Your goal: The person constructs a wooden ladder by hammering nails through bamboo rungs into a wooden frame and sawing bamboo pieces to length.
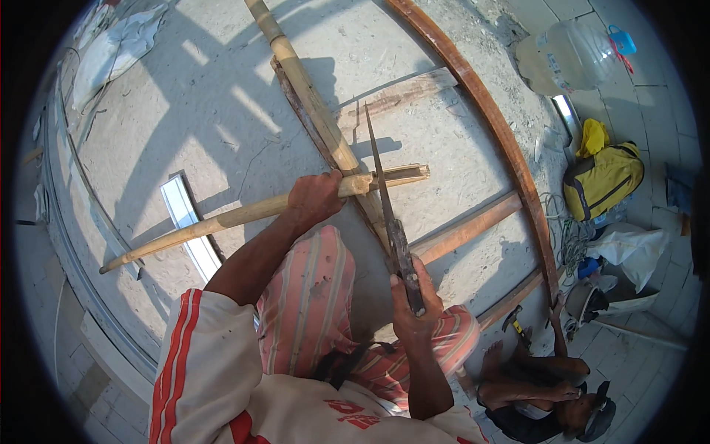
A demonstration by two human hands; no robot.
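My left hand is closed around a bamboo pole near its right end. Just past my fingers, that end is partly cut away and shows its hollow inside. The pole rests across a second, thicker bamboo pole that runs away from me. My right hand grips the dark handle of what looks like a handsaw, seen nearly edge-on. Its long blade tapers to a point away from me and crosses over the cut end; whether it touches the bamboo I cannot tell.
A curved reddish wooden beam with crosspieces lies to the right. Another person sits at the lower right beside a hammer, one hand at the beam's end. Beyond are a yellow backpack and a large plastic bottle. A white strip lies left.
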